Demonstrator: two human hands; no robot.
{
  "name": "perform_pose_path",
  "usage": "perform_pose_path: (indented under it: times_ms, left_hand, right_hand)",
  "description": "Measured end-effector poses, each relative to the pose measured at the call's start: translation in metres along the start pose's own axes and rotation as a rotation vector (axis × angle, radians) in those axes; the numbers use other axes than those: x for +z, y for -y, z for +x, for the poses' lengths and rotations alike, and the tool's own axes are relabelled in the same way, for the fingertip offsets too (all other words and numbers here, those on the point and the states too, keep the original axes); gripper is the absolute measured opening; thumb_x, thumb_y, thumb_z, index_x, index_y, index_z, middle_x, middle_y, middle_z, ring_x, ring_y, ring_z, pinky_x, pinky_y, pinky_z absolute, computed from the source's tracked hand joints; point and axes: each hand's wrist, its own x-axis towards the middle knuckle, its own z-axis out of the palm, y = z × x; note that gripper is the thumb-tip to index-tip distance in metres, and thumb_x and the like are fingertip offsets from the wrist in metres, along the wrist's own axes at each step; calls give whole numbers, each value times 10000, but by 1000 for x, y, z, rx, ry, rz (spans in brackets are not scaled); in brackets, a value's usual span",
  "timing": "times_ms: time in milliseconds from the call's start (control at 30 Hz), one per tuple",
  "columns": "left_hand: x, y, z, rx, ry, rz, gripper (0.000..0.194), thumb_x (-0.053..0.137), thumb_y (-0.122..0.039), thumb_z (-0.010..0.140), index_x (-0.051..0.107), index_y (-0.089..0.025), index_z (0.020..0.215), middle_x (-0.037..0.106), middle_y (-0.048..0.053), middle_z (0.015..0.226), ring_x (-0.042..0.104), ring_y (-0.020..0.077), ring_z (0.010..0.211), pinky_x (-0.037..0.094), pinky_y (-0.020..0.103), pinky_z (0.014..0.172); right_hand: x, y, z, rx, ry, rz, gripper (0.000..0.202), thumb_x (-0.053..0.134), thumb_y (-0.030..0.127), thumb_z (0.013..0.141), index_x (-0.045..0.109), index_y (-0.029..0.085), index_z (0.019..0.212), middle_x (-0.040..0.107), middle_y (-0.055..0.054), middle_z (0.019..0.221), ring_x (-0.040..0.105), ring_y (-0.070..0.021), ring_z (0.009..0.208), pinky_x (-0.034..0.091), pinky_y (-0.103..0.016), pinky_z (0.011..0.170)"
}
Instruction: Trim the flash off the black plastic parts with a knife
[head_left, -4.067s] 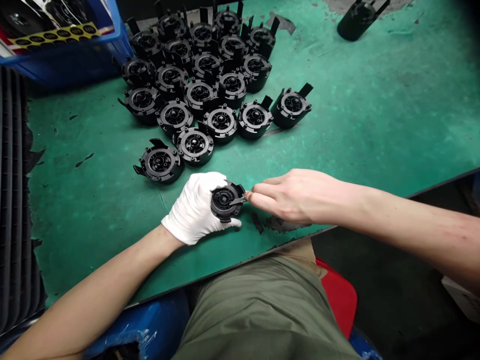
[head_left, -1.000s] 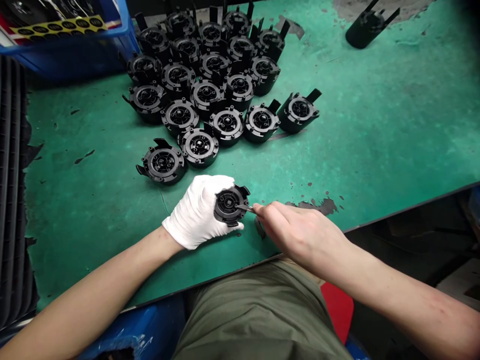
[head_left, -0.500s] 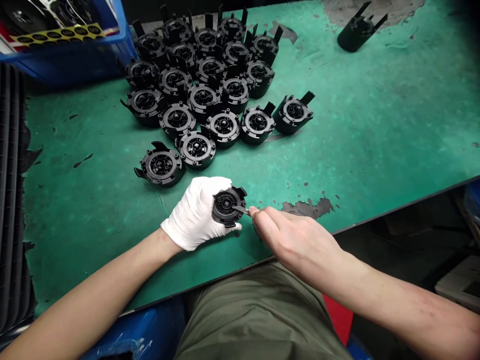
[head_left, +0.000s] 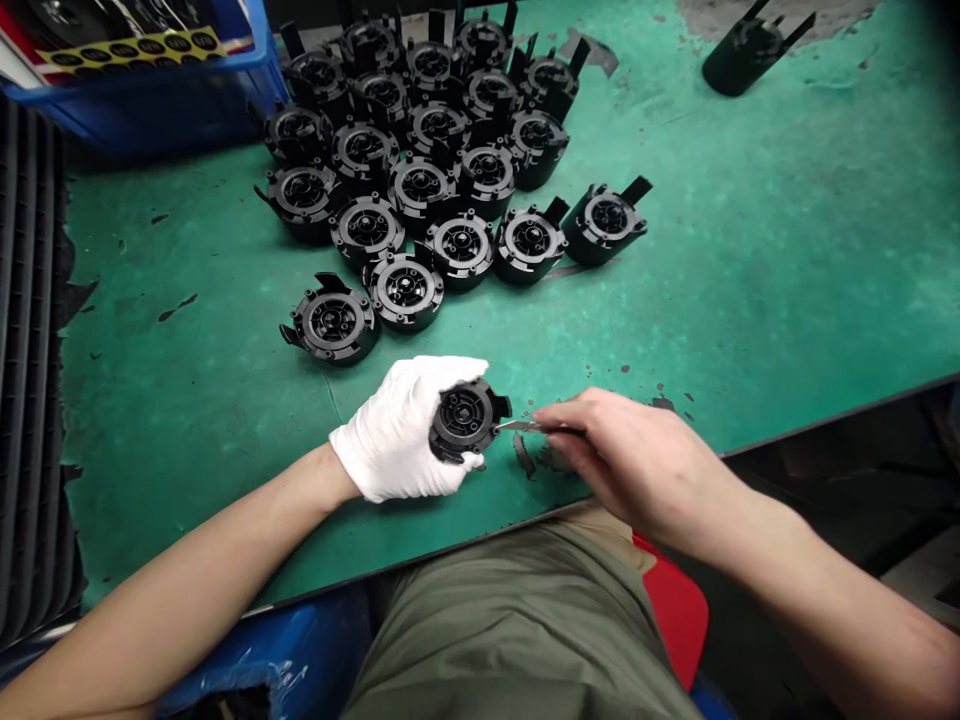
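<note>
In a white glove, my left hand (head_left: 412, 430) is wrapped round a black round plastic housing (head_left: 463, 416), its ribbed face turned up toward me. Bare and closed, my right hand (head_left: 607, 440) grips a small knife (head_left: 521, 426) with a thin metal blade. The blade's tip points left and sits at the housing's right edge; whether it touches cannot be made out. Most of the knife's handle is hidden by my fingers. Beyond my left hand, a similar black housing (head_left: 334, 322) stands nearest among several grouped on the green tabletop (head_left: 225, 420).
A blue bin (head_left: 180, 115) holding printed packaging stands at the back left. Black ribbed trays (head_left: 37, 380) line the left side. One lone black housing (head_left: 750, 50) stands at the far right. A red seat (head_left: 675, 610) shows below the table's front edge.
The knife has moved off the housing's face to its right edge, and my right hand has drawn back to the right. The view has shifted slightly; my left hand keeps its hold.
</note>
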Motion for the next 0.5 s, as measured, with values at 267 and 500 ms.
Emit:
perform_pose_path:
  times_ms: [267,500]
  left_hand:
    - [-16,-1,0,54,216,-210,1015,666,-157,840,169,-242,1721,256,220,1801,297,409,1670,392,680,1312]
    - [-16,1,0,26,211,-200,1086,840,-328,840,210,-218,1718,345,257,1755,392,426,1626,418,652,1305]
  right_hand:
    - [-9,-23,18,-158,115,-39,214,535,240,1106,645,179,1280,768,-86,1062,740,-209,901,559,-309,729]
    - [5,-18,33,-336,128,-262,196,496,189,1136,690,174,1153,796,-67,1013,666,-176,782,504,-319,692]
